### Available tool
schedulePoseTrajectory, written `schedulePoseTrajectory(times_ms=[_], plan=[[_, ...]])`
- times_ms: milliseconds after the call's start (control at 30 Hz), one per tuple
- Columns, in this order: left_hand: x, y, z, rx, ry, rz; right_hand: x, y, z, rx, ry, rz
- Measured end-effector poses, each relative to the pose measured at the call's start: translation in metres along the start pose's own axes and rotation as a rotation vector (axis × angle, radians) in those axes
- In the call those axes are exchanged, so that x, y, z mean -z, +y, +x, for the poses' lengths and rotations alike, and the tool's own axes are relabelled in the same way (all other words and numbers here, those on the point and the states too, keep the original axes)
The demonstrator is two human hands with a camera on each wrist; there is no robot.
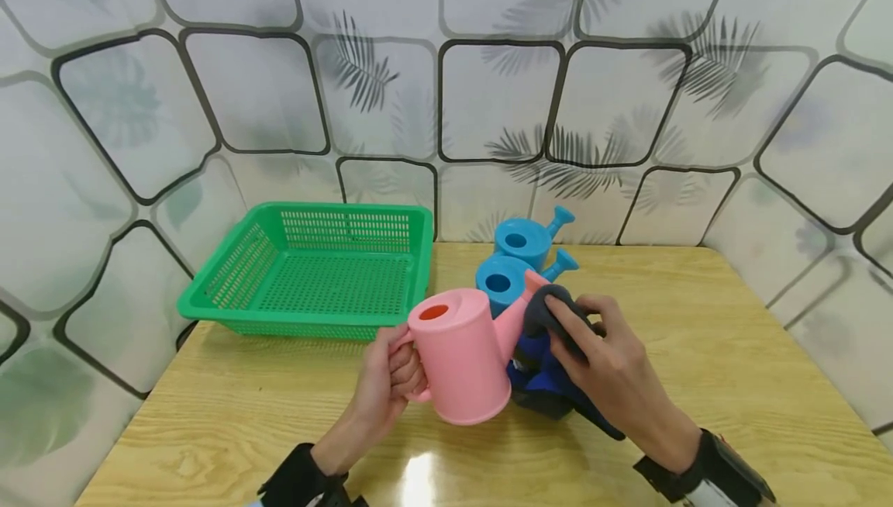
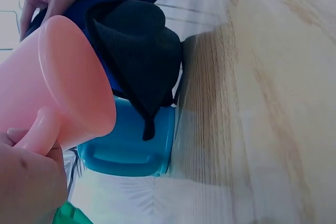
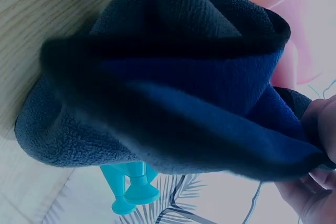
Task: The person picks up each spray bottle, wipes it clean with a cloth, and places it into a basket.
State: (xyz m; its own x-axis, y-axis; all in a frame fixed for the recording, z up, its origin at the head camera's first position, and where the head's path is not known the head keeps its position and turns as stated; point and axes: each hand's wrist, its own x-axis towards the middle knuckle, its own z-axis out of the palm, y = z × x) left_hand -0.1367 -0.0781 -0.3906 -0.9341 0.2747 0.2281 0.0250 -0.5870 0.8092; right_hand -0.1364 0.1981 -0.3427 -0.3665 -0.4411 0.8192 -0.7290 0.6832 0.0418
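A pink watering can (image 1: 460, 360) is held up above the table by its handle, gripped by my left hand (image 1: 387, 379). My right hand (image 1: 621, 371) pinches a dark grey and blue cloth (image 1: 551, 375) against the can's spout near its tip. The cloth's lower part hangs down towards the table. In the left wrist view the pink watering can (image 2: 79, 82) shows its base tilted towards the camera, with the cloth (image 2: 139, 40) beyond it. The right wrist view is mostly filled by the cloth (image 3: 173, 93), and my right fingertips (image 3: 310, 192) hold its edge.
Two blue watering cans (image 1: 498, 278) stand one behind the other, just past the pink one. A green plastic basket (image 1: 335, 329) sits at the back left of the wooden table (image 1: 732, 352). Patterned panels (image 1: 502, 104) enclose the table's back and sides.
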Motion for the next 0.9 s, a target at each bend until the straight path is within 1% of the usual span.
schedulePoseTrajectory(times_ms=[100, 167, 233, 367, 500, 733, 900], plan=[[-0.001, -0.002, 0.000, -0.001, -0.010, -0.002, -0.001, 0.000, 0.000, -0.001, 0.000, -0.012], [-0.002, -0.003, 0.000, -0.007, -0.021, 0.006, -0.001, 0.000, 0.000, -0.002, -0.025, -0.013], [-0.002, -0.003, 0.000, -0.010, -0.024, 0.021, -0.002, -0.001, -0.001, -0.005, -0.063, -0.009], [-0.003, -0.004, -0.001, -0.017, -0.004, 0.046, -0.004, -0.001, -0.003, -0.022, -0.155, 0.014], [-0.003, -0.005, -0.001, -0.014, 0.014, 0.040, -0.005, -0.002, -0.006, -0.038, -0.220, 0.038], [-0.005, -0.007, 0.002, -0.008, 0.016, -0.002, -0.011, -0.008, -0.008, 0.006, -0.232, 0.061], [-0.004, -0.006, 0.003, 0.026, 0.064, -0.003, -0.013, -0.011, -0.011, 0.044, -0.250, 0.104]])
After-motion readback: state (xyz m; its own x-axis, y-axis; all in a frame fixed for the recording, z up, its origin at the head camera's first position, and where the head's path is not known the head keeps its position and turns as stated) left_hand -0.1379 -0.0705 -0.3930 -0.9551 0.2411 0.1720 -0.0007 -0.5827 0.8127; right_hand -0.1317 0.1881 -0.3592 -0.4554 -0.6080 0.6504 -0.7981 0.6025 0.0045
